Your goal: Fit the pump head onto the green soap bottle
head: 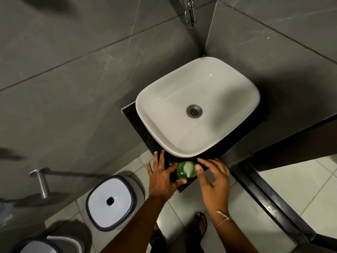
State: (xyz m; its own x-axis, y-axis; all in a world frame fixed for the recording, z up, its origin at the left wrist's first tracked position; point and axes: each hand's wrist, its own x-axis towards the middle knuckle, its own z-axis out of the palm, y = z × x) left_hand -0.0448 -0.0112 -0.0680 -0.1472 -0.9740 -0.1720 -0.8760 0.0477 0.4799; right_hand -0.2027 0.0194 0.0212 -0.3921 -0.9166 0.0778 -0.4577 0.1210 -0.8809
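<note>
The green soap bottle (pixel 180 170) stands upright on the front corner of the black counter (pixel 131 115), just in front of the white basin. A translucent pump head (pixel 188 168) sits on top of it, nozzle pointing toward me. My left hand (pixel 162 177) wraps the bottle's left side, thumb under its front and fingers spread on the counter. My right hand (pixel 213 177) hovers at the bottle's right with fingers apart; its thumb tip is close to the bottle, and I cannot tell whether it touches.
A white basin (pixel 197 106) with a metal drain fills the counter behind the bottle. A chrome tap (pixel 190 13) hangs from the wall above. A white bin with a dark rim (pixel 111 203) stands on the tiled floor at the left. A metal wall bar (pixel 41 181) juts out further left.
</note>
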